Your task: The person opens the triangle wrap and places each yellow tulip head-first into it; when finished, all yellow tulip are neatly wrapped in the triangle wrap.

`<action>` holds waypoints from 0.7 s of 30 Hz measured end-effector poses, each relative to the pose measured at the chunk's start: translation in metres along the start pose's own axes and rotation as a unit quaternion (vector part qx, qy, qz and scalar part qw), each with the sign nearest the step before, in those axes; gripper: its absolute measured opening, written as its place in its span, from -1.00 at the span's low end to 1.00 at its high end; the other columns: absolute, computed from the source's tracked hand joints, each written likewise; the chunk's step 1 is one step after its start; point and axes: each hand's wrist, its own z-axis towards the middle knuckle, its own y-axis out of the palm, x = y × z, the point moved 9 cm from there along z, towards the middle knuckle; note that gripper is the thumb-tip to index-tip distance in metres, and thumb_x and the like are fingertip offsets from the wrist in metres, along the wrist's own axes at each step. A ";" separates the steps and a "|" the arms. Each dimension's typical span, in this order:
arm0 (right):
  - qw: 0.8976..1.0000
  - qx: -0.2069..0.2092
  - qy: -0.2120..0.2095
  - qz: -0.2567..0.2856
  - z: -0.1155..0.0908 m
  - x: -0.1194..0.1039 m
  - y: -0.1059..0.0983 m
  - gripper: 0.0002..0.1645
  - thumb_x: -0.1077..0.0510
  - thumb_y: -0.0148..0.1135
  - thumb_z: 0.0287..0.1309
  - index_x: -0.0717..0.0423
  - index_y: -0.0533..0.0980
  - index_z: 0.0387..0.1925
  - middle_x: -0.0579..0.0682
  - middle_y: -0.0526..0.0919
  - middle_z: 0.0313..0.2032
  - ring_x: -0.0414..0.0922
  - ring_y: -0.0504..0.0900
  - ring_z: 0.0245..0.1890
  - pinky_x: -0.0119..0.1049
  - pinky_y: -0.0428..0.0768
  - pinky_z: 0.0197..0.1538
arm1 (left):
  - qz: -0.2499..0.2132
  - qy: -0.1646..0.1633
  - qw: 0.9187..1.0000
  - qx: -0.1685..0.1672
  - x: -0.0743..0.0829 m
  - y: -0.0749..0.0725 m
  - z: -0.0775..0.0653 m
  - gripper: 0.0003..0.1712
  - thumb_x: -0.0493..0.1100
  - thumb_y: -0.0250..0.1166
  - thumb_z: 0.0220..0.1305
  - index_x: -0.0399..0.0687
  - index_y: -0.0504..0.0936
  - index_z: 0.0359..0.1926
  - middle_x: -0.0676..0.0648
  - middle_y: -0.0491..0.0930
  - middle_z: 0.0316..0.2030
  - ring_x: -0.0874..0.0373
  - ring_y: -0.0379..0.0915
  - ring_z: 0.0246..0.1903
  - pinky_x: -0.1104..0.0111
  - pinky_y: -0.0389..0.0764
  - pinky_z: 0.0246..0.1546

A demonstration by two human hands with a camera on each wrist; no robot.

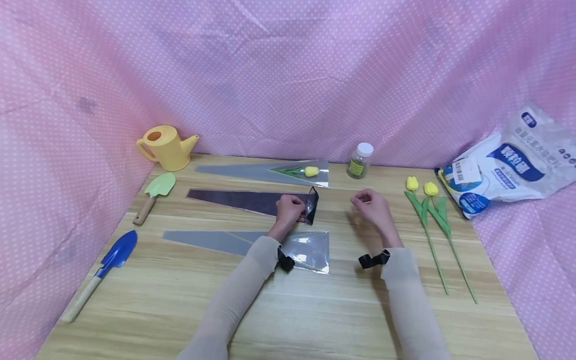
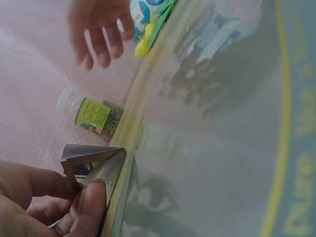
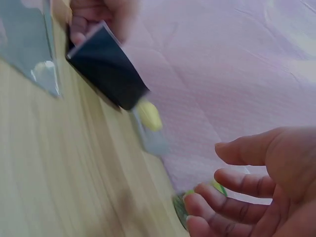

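Observation:
My left hand pinches the wide end of a dark flower wrapping sleeve on the table. In the right wrist view the sleeve's mouth gapes. To the right, my right hand hovers above the table with fingers loosely bent and nothing in them. Behind the dark sleeve, a clear sleeve contains a yellow tulip. A second clear sleeve lies in front, partly hidden by the left forearm. Two yellow tulips with green stems lie right of my right hand.
At the back stand a yellow watering can and a white-capped jar. Along the left edge lie a green trowel and a blue trowel. A white fertilizer bag leans at the right, against pink dotted cloth.

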 end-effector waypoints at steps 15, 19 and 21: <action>0.995 0.095 0.026 -0.025 -0.029 0.038 -0.063 -0.56 0.05 0.22 0.31 0.33 0.55 0.03 0.32 0.67 -0.08 -0.44 0.47 -0.32 -0.64 0.43 -0.25 | 0.004 -0.005 1.000 -0.002 -0.002 0.000 0.001 -0.85 -0.38 0.24 0.23 -0.38 0.74 -0.32 -0.34 0.71 -0.37 0.31 0.50 -0.76 0.44 0.65 -0.65; 0.994 0.099 0.041 -0.038 -0.036 0.051 -0.076 -0.52 0.01 0.19 0.34 0.33 0.54 0.05 0.31 0.66 -0.06 -0.46 0.44 -0.32 -0.65 0.41 -0.26 | 0.007 -0.006 1.000 -0.002 -0.003 0.000 0.002 -0.85 -0.38 0.25 0.23 -0.38 0.74 -0.32 -0.34 0.72 -0.38 0.31 0.49 -0.76 0.44 0.64 -0.65; 0.993 0.095 0.053 -0.043 -0.040 0.059 -0.082 -0.49 -0.02 0.17 0.36 0.34 0.52 0.08 0.30 0.65 -0.04 -0.43 0.45 -0.31 -0.64 0.42 -0.27 | 0.007 -0.006 1.000 -0.002 -0.003 0.000 0.002 -0.86 -0.39 0.25 0.23 -0.38 0.74 -0.32 -0.34 0.72 -0.39 0.31 0.48 -0.76 0.45 0.64 -0.65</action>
